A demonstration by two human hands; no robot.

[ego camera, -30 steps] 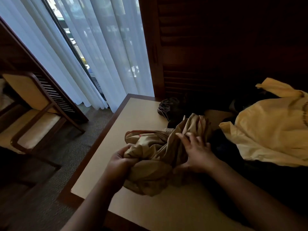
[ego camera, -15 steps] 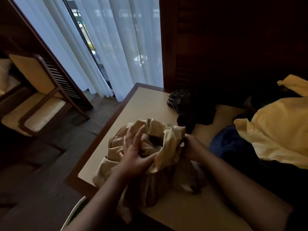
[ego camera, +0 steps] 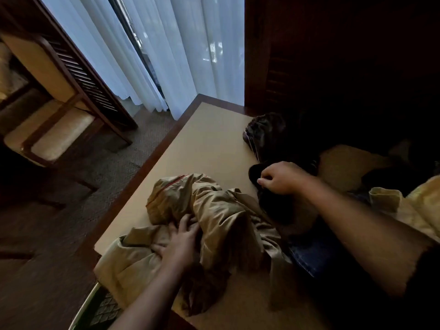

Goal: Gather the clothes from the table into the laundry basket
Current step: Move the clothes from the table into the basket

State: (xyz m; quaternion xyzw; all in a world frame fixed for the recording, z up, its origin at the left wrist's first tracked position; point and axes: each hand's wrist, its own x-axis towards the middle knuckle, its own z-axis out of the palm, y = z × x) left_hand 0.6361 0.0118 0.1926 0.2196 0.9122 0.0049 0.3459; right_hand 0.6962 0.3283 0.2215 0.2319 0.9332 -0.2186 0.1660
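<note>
A crumpled tan garment [ego camera: 209,210] lies at the near left corner of the table [ego camera: 209,139], part of it hanging over the edge. My left hand [ego camera: 181,241] rests on it with the fingers spread into the folds. My right hand [ego camera: 281,178] pinches a small black garment [ego camera: 273,206] just right of the tan one. The laundry basket [ego camera: 100,308] shows only as a pale rim and lattice wall below the table's corner. A dark patterned garment [ego camera: 264,134], a blue one [ego camera: 309,253] and a yellow one [ego camera: 419,206] also lie on the table.
A wooden armchair [ego camera: 47,129] with pale cushions stands on the carpet to the left. White sheer curtains [ego camera: 154,55] hang behind the table, and dark louvred wood panels [ego camera: 333,55] fill the back right. The table's right side is in deep shadow.
My right hand has let go of the tan garment and moved right and back to the black garment. The tan garment has slid nearer the table's edge, and the basket's rim now shows more.
</note>
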